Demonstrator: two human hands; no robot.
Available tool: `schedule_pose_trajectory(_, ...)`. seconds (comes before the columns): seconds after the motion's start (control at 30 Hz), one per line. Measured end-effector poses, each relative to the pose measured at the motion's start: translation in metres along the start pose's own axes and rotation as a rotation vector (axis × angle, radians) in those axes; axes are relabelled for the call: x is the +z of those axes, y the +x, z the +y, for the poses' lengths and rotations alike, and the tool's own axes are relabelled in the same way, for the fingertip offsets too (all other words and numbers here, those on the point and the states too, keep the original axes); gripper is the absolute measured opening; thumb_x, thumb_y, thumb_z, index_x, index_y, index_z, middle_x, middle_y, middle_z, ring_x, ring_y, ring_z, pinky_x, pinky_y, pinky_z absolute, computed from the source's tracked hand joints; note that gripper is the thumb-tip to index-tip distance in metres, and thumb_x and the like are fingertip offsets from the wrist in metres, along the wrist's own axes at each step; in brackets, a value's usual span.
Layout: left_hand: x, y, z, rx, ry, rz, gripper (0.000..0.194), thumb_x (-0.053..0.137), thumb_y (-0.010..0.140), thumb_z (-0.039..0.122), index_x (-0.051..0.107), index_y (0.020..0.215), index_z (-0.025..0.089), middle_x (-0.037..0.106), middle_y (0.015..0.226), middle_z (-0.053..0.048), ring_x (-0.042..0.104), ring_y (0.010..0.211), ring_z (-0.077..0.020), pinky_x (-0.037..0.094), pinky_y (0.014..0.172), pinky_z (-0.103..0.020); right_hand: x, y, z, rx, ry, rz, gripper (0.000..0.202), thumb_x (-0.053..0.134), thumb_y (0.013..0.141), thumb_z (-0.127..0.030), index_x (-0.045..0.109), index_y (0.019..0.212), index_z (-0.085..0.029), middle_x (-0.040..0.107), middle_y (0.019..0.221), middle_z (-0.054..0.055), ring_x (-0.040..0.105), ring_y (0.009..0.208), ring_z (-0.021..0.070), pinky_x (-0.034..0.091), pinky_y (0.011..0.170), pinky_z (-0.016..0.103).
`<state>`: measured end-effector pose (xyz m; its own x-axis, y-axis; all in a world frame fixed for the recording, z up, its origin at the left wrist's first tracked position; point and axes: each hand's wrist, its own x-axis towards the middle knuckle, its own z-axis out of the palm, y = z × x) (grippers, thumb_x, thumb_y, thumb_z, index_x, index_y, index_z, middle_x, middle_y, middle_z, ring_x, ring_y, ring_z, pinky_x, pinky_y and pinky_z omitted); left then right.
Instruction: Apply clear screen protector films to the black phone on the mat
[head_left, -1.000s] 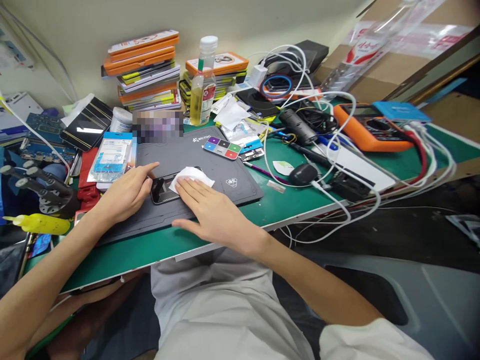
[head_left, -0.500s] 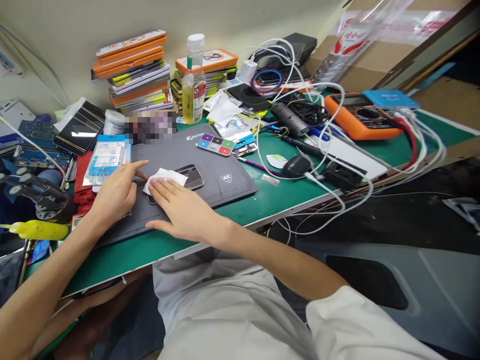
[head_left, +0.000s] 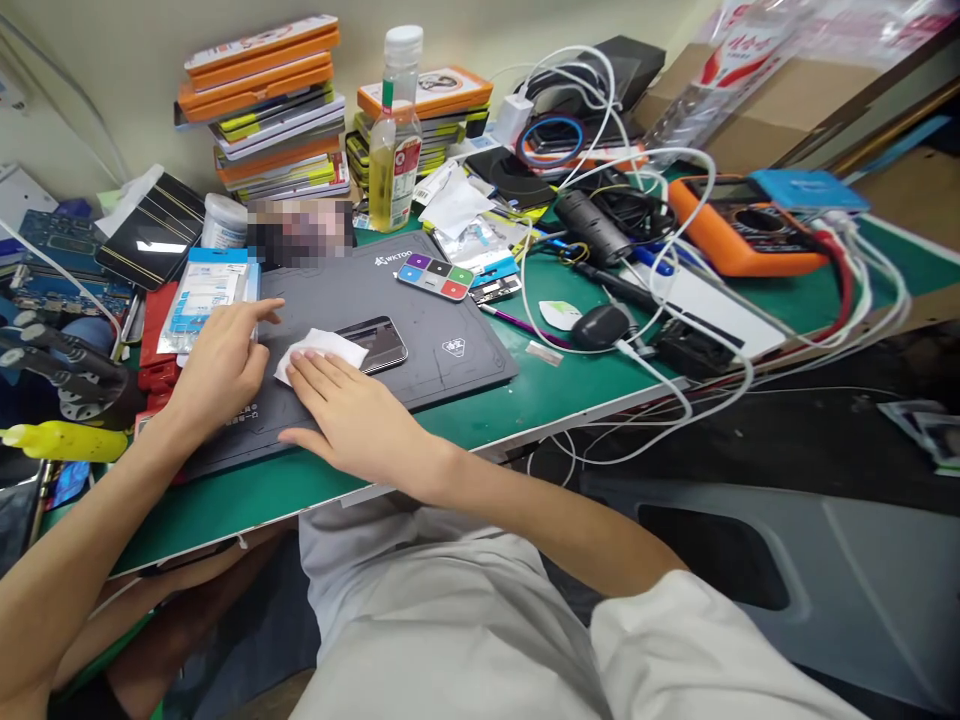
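Note:
A black phone point(head_left: 379, 341) lies flat on a dark grey work mat point(head_left: 420, 330). My right hand point(head_left: 352, 420) lies flat with its fingertips pressing a white wipe point(head_left: 319, 349) onto the phone's near-left end. Just left of the wipe, my left hand point(head_left: 217, 365) rests on the mat with its index finger stretched out and the other fingers curled; it holds nothing. The wipe and my fingers cover the left part of the phone.
A colour-patch strip point(head_left: 436, 277) lies on the mat's far side. Behind stand an oil bottle point(head_left: 395, 140) and stacked orange boxes point(head_left: 262, 100). White cables point(head_left: 660, 300), a black mouse point(head_left: 600, 325) and an orange multimeter point(head_left: 739, 235) crowd the right. Blue packets point(head_left: 202, 295) lie at the left.
My right hand has slid the wipe leftward along the phone, uncovering its right end. My left hand has drawn back slightly to the left.

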<state>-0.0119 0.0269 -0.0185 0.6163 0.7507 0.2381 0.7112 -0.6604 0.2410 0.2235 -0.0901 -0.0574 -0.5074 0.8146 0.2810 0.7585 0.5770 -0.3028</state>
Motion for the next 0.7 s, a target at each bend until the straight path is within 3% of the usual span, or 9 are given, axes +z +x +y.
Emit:
schedule_pose_trajectory(0.17, 0.006, -0.001, 0.000, 0.107, -0.014, -0.090, 0.058, 0.040, 0.129, 0.039, 0.071, 0.176, 0.023, 0.082, 0.161, -0.017, 0.075, 0.154, -0.0392, 0.058, 0.140, -0.063, -0.010, -0.049, 0.032, 0.077, -0.013, 0.081, 0.069, 0.056, 0.138, -0.046, 0.065, 0.188, 0.001, 0.065, 0.194, 0.030, 0.063, 0.187, 0.0389, 0.045, 0.162, 0.060)
schedule_pose_trajectory(0.33, 0.012, -0.003, 0.004, 0.226, -0.008, -0.159, 0.063, 0.049, 0.131, 0.061, 0.076, 0.175, 0.024, 0.081, 0.165, -0.020, 0.079, 0.150, -0.0405, 0.064, 0.134, -0.060, -0.023, -0.051, 0.072, 0.144, -0.009, 0.052, 0.072, 0.063, 0.135, -0.047, 0.063, 0.191, -0.001, 0.060, 0.199, 0.028, 0.057, 0.191, 0.0394, 0.044, 0.162, 0.063)
schedule_pose_trajectory(0.47, 0.010, -0.004, 0.002, 0.280, 0.029, -0.157, 0.068, 0.055, 0.130, 0.070, 0.078, 0.174, 0.023, 0.083, 0.163, -0.023, 0.082, 0.148, -0.0443, 0.068, 0.128, -0.063, -0.028, -0.058, 0.081, 0.129, 0.004, 0.101, 0.057, 0.064, 0.133, -0.034, 0.073, 0.186, -0.016, 0.070, 0.193, 0.020, 0.067, 0.184, 0.0388, 0.058, 0.154, 0.064)
schedule_pose_trajectory(0.6, 0.006, -0.006, -0.001, 0.310, 0.049, -0.150, 0.064, 0.060, 0.130, 0.069, 0.082, 0.172, 0.026, 0.085, 0.164, -0.022, 0.086, 0.147, -0.0439, 0.071, 0.126, -0.062, -0.045, -0.067, 0.103, 0.039, 0.038, 0.164, 0.042, 0.060, 0.131, -0.019, 0.091, 0.159, -0.022, 0.091, 0.168, 0.015, 0.089, 0.158, 0.0349, 0.073, 0.136, 0.055)
schedule_pose_trajectory(0.7, 0.006, -0.009, -0.001, 0.337, 0.052, -0.142, 0.061, 0.065, 0.128, 0.063, 0.083, 0.173, 0.026, 0.084, 0.170, -0.021, 0.087, 0.148, -0.0424, 0.072, 0.129, -0.060, -0.060, -0.058, 0.139, -0.017, 0.128, 0.149, 0.027, 0.071, 0.129, -0.029, 0.097, 0.133, -0.026, 0.098, 0.140, 0.011, 0.095, 0.125, 0.0310, 0.077, 0.111, 0.046)
